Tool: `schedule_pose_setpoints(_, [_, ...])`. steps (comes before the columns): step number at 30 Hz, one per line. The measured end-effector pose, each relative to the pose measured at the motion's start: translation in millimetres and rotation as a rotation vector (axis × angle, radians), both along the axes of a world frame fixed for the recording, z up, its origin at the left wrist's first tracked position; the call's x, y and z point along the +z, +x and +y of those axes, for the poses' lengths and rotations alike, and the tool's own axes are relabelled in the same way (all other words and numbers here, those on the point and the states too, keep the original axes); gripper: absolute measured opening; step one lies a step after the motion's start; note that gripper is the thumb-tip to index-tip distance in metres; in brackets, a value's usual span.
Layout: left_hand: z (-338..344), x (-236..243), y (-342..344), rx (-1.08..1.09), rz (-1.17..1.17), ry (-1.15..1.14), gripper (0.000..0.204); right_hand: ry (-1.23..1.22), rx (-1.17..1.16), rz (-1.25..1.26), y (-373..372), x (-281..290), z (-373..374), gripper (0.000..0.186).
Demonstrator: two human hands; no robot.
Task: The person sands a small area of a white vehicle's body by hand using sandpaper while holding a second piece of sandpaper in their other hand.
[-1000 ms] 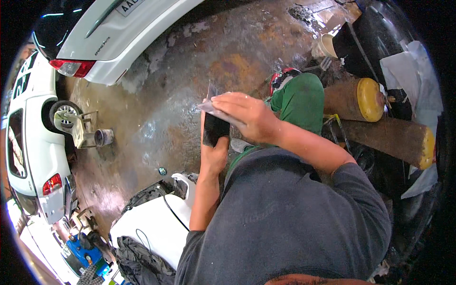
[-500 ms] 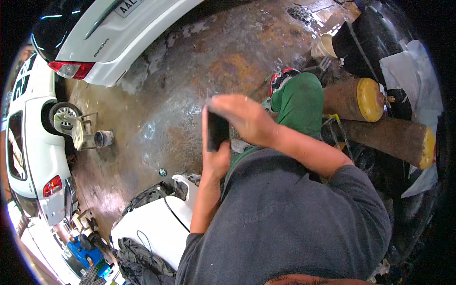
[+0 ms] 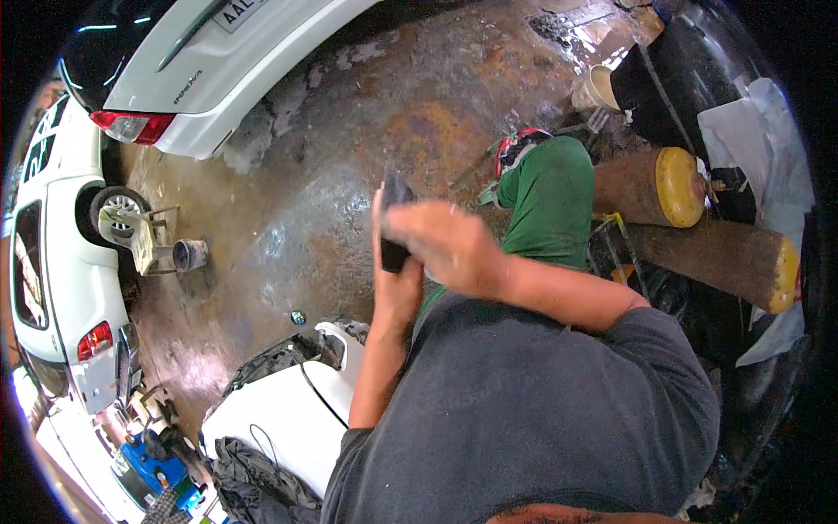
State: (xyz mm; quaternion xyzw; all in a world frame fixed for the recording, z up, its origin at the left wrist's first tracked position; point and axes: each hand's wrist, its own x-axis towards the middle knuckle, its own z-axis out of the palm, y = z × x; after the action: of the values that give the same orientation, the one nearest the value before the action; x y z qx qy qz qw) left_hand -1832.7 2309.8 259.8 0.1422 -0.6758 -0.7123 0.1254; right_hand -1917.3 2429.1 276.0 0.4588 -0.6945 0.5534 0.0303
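Observation:
In front of my body, my left hand [image 3: 397, 293] grips a flat black rectangular piece [image 3: 397, 189] from its lower end, with fingers along its left side. The piece stands up from the hand, and its exact kind cannot be made out. My right hand [image 3: 454, 244] reaches across from the right and lies over the middle of the piece. Its fingers are blurred by motion, so whether they hold anything is hidden. My green trouser leg [image 3: 552, 196] and a red-and-black shoe [image 3: 521, 147] are just beyond my right hand.
A white car's rear [image 3: 209, 87] is at the far left, and another white vehicle [image 3: 74, 262] stands on the left. A chair [image 3: 144, 240] and bucket [image 3: 190, 255] are beside it. A white car panel [image 3: 288, 406] lies near left; rusty gas cylinders [image 3: 716, 253] lie right.
My right hand has slid down along the black piece, toward my body, uncovering its top end. My left hand stays nearly in place, still gripping it.

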Motion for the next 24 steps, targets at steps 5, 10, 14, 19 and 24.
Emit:
schedule_pose_setpoints(5, [-4, -12, -6, 0.048, 0.069, -0.037, 0.083, 0.055, 0.069, -0.102, 12, 5, 2, 0.033])
schedule_pose_setpoints(10, [9, -11, 6, -0.130, 0.031, -0.140, 0.085, 0.116, -0.153, -0.374, -36, -8, -5, 0.029])
schedule_pose_setpoints(14, [11, 28, 23, -0.224, -0.142, 0.389, 0.079, 0.032, -0.085, -0.623, -60, 6, 9, 0.030])
schedule_pose_setpoints(19, [-18, 26, 23, 0.268, -0.214, 0.747, 0.047, -0.042, -0.040, -0.224, -46, 10, 44, 0.033])
schedule_pose_setpoints(24, [-37, 27, 24, 0.179, -0.112, 0.843, 0.046, -0.061, 0.162, 0.014, -29, 12, 63, 0.034])
